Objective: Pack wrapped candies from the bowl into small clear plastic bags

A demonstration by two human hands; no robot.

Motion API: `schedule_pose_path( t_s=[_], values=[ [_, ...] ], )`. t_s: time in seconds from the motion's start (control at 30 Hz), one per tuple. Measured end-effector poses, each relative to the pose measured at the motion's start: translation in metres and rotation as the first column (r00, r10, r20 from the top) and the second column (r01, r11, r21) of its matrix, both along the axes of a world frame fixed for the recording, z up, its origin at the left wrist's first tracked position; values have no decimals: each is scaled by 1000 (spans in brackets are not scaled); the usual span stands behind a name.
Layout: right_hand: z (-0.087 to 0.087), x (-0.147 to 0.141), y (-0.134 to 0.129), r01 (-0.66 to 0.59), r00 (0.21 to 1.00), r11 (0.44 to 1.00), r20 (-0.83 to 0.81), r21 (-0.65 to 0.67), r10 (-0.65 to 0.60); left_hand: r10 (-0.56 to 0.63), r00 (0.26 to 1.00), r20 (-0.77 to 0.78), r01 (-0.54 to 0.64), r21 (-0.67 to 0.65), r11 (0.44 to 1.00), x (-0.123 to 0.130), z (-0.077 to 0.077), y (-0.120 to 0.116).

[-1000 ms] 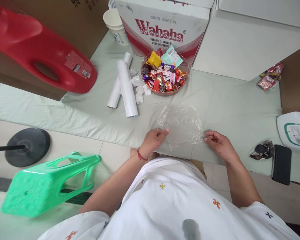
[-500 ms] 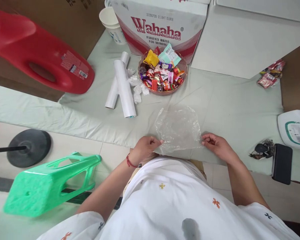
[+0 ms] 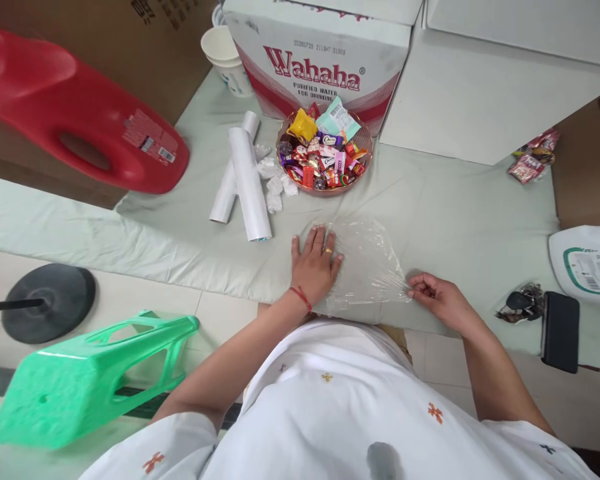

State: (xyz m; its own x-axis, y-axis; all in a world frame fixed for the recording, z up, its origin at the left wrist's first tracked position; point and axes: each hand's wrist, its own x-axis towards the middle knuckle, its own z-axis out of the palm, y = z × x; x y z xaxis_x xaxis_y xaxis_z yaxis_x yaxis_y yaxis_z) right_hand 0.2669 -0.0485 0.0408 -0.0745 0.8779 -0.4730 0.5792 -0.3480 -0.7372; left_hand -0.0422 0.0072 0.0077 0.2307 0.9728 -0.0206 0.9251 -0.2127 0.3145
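A clear plastic bag (image 3: 367, 263) lies spread on the cloth-covered table, close to my body. My left hand (image 3: 315, 267) rests flat over its left side, fingers stretched out and apart. At the bag's right edge, my right hand (image 3: 433, 293) pinches the plastic between thumb and fingers. Fine creases fan out from that pinch across the film. Beyond the bag stands a glass bowl (image 3: 325, 191) heaped with wrapped sweets (image 3: 325, 150).
Left of the bowl, two white rolls (image 3: 250, 187) lie crossed beside crumpled plastic pieces (image 3: 275, 193). Boxes (image 3: 325, 67) line the back. Keys (image 3: 523, 303), a black phone (image 3: 561, 331) and a white jug (image 3: 590, 263) are at right. A green stool (image 3: 95, 373) lies tipped at left.
My left hand has let go of the bag's left edge and moved forward to lie flat on the plastic. My right hand keeps its pinch, drawing the right edge taut.
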Motion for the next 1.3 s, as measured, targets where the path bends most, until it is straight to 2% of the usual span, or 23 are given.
schedule_pose_path(
  t_s=[0.1,0.2,0.33,0.43,0.53,0.6,0.67,0.73,0.8,0.83,0.93,1.0,1.07,1.13,1.2,1.3],
  values=[
    [3,5,24,40,997,996,61,82,-45,-24,999,-46,24,-5,1000,-8,-7,-3],
    [2,-12,72,107,984,965,113,239,-138,-21,996,-82,20,-12,1000,-7,-6,-6],
    [-11,-61,134,62,998,986,17,153,-65,-41,994,-99,41,-6,999,-7,-5,-5],
    [-21,-80,156,86,990,990,-124,111,-72,-46,994,-97,47,9,999,-17,-7,-4],
    [-26,-67,163,189,974,971,-155,147,-166,-50,994,-96,51,8,999,-29,-8,-1],
    [-22,-50,167,225,973,958,-93,178,-212,-65,993,-95,65,-1,998,-34,-9,0],
    [-12,-39,173,224,973,939,-4,260,-231,-71,993,-93,70,-12,997,-36,-8,2],
    [4,-42,188,157,975,904,81,398,-205,-70,993,-91,68,-22,997,-36,-8,2],
    [23,-62,213,-10,982,842,165,539,-94,-69,994,-88,67,-28,997,-36,-8,2],
    [32,-78,229,-133,977,791,214,597,3,-69,994,-86,67,-30,997,-35,-7,2],
    [46,-140,284,-435,899,581,365,688,241,-70,994,-85,68,-34,997,-35,-8,2],
    [46,-182,317,-559,829,502,458,660,321,-71,994,-88,67,-40,997,-35,-7,3],
    [43,-215,337,-653,755,500,537,568,377,-68,993,-92,64,-45,997,-36,-7,3],
    [39,-231,340,-719,685,522,595,459,421,-62,993,-96,58,-44,997,-36,-7,3],
    [37,-228,328,-743,655,519,617,422,436,-61,994,-94,57,-41,998,-37,-6,3],
    [39,-196,298,-697,716,476,549,536,431,-67,995,-78,64,-38,997,-37,-6,2]
  ],
)
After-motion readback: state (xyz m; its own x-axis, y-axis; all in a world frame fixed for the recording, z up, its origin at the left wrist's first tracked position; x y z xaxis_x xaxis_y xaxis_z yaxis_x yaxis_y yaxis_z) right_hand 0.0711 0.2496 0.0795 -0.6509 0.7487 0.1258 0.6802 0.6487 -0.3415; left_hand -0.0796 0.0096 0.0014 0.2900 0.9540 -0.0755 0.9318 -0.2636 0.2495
